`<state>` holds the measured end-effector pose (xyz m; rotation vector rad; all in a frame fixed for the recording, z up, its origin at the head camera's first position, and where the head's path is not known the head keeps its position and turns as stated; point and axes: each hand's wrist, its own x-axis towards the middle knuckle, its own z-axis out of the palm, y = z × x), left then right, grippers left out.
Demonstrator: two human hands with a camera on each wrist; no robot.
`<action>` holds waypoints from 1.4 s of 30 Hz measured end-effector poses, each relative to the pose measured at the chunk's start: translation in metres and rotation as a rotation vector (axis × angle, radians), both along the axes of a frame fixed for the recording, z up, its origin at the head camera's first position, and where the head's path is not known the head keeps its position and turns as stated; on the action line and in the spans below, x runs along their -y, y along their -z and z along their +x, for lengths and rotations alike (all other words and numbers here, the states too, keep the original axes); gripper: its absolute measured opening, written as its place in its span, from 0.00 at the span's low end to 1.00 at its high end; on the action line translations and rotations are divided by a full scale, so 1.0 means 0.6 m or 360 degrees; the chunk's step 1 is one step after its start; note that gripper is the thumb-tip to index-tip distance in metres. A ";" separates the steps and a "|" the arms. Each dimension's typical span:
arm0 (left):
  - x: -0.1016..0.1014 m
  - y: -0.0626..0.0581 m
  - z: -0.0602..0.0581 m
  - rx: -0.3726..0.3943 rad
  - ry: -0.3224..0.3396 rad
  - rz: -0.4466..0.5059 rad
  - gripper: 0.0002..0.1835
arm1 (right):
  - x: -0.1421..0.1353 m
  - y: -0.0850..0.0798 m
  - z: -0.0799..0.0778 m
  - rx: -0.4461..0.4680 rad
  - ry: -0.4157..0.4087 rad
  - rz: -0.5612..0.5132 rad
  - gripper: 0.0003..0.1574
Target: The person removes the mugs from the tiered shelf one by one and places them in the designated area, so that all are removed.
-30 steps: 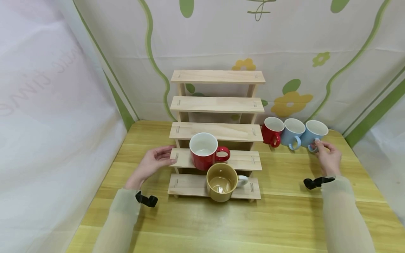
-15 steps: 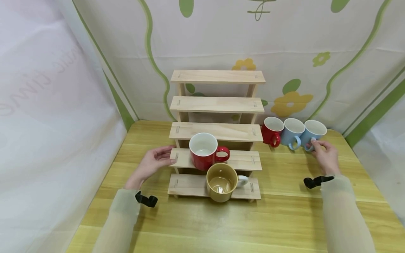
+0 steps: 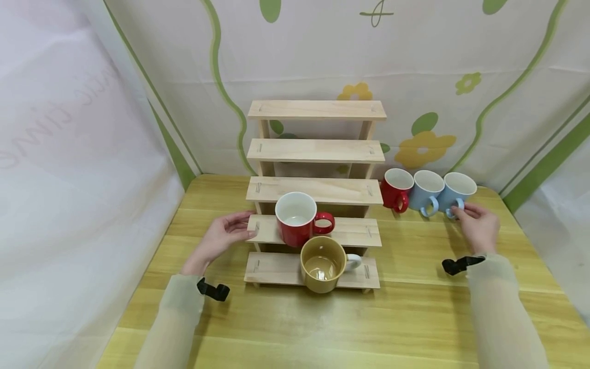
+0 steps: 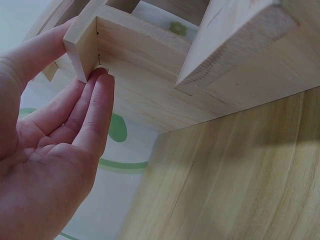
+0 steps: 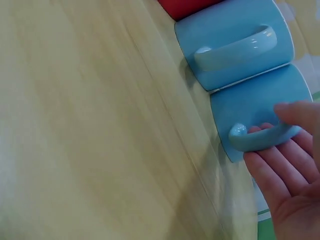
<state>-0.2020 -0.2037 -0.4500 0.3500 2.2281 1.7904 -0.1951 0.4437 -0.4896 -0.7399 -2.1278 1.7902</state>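
Observation:
My left hand (image 3: pixel 222 237) holds the left end of the second-lowest step of a tiered wooden display shelf (image 3: pixel 313 190). In the left wrist view, the thumb and fingers (image 4: pixel 97 112) lie on either side of the board's end. At the right, my right hand (image 3: pixel 479 225) is at the handle of the rightmost light blue mug (image 3: pixel 454 188), which stands upright on the table. The right wrist view shows fingertips (image 5: pixel 255 129) behind the handle and the thumb near the mug's wall. Another light blue mug (image 5: pixel 230 42) stands directly beside it.
A red mug (image 3: pixel 396 187) stands left of the blue pair, close to the shelf. On the shelf, a red mug with white inside (image 3: pixel 295 225) sits above a mustard mug (image 3: pixel 322 266) with a white handle. A patterned cloth (image 3: pixel 299 51) hangs behind the wooden table (image 3: pixel 415 318).
The rightmost blue mug slid slightly left, up against its neighbour, between the first two frames. My right hand then shifted slightly right at the handle. My left hand kept its place.

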 end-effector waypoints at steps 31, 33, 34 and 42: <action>0.000 -0.001 0.000 0.0012 0.0008 -0.0020 0.36 | 0.008 -0.012 0.010 0.0087 -0.0058 0.0375 0.46; 0.000 -0.001 -0.001 0.0012 0.0006 -0.0018 0.36 | 0.014 -0.033 0.010 0.0060 0.0021 0.0363 0.48; 0.000 -0.001 -0.001 0.0010 0.0007 -0.0018 0.36 | 0.019 -0.048 0.011 0.0036 0.0060 0.0349 0.47; 0.000 -0.002 0.000 0.0006 0.0009 -0.0013 0.35 | 0.087 -0.186 0.025 -0.0484 0.0032 0.0115 0.36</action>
